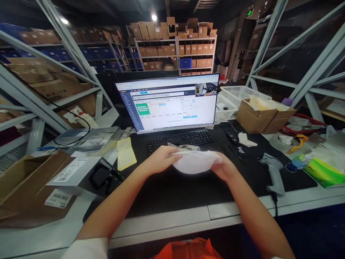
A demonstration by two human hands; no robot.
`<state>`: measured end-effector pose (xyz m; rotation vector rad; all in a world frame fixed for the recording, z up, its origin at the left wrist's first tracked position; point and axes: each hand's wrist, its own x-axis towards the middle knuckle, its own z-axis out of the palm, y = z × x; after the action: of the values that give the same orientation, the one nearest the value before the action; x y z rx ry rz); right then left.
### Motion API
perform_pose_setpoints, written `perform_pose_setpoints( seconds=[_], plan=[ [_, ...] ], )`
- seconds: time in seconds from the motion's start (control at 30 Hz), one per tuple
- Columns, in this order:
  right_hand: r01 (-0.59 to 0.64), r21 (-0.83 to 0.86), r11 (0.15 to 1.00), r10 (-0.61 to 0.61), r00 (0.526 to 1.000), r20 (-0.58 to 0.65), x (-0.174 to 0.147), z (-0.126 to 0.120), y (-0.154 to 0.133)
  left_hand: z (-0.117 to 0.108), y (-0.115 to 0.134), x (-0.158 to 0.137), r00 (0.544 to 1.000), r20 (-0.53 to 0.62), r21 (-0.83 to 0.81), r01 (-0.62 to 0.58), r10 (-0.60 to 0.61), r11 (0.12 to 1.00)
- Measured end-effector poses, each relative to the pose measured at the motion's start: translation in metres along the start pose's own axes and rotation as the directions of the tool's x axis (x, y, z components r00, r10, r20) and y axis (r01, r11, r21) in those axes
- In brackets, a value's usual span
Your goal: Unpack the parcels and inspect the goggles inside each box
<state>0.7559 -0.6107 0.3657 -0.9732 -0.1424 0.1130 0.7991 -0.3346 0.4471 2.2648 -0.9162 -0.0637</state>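
Between my two hands is a white, soft-looking bag or wrap [195, 163], held above the black desk mat. My left hand [163, 158] grips its left end, with the thumb pressed on top. At the other end my right hand [225, 167] is closed round the edge, its fingers partly behind the white material. A greyish flap shows along the far side of the wrap. Whatever it may contain is hidden. Just beyond it lies a black keyboard [180, 139], in front of a lit monitor [169, 104].
A barcode scanner [273, 174] lies at the right, near a mouse [230, 136] and a green packet [325, 171]. An open carton [258, 115] and white baskets [242, 92] stand behind. Left are a yellow notepad [126, 154], a Wakening box [88, 174] and a brown carton [35, 190].
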Motion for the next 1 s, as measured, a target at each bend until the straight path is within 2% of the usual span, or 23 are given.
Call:
perform_pose_setpoints(
  seconds=[0.07,0.13,0.27,0.33,0.43,0.5,0.57,0.67,0.73,0.87,1.0],
  plan=[
    [-0.006,-0.119,0.993,0.008,1.0,0.02,-0.001,0.0,0.003,-0.001,0.001,-0.003,1.0,-0.01,0.055,0.002,-0.002,0.998],
    [0.033,-0.218,0.975,-0.036,0.999,-0.013,0.0,-0.001,0.006,-0.001,0.002,-0.006,0.998,-0.053,0.074,-0.03,0.034,0.997],
    [0.147,-0.246,0.958,-0.17,0.982,-0.078,0.002,-0.003,0.01,0.004,-0.006,-0.009,0.971,-0.206,-0.115,-0.148,0.123,0.982],
    [0.166,-0.223,0.96,-0.19,0.978,-0.088,0.003,-0.004,0.01,0.009,-0.014,-0.009,0.943,-0.304,-0.214,-0.203,0.132,0.955],
    [0.161,-0.194,0.968,-0.186,0.975,-0.12,0.005,-0.007,0.009,0.014,-0.026,-0.008,0.885,-0.45,-0.243,-0.247,0.117,0.938],
    [0.207,-0.16,0.965,-0.233,0.959,-0.163,0.006,-0.011,0.005,0.009,-0.035,-0.009,0.837,-0.54,-0.197,-0.226,0.087,0.954],
    [0.297,-0.131,0.946,-0.32,0.924,-0.212,0.009,-0.016,0.0,-0.004,-0.046,-0.012,0.809,-0.587,-0.113,-0.125,0.035,0.986],
    [0.406,-0.144,0.903,-0.43,0.858,-0.281,0.012,-0.024,-0.009,-0.032,-0.07,-0.017,0.831,-0.555,0.063,0.088,-0.038,0.994],
    [0.441,-0.176,0.88,-0.475,0.829,-0.295,0.013,-0.028,-0.012,-0.044,-0.085,-0.018,0.878,-0.477,0.201,0.146,-0.034,0.968],
    [0.502,-0.269,0.822,-0.562,0.792,-0.239,0.009,-0.027,-0.011,-0.041,-0.098,-0.015,0.959,-0.283,0.387,0.085,0.031,0.918],
    [0.549,-0.502,0.668,-0.683,0.72,-0.123,-0.003,-0.016,-0.01,-0.032,-0.086,-0.014,0.989,-0.144,0.33,0.029,0.02,0.943]
  ],
)
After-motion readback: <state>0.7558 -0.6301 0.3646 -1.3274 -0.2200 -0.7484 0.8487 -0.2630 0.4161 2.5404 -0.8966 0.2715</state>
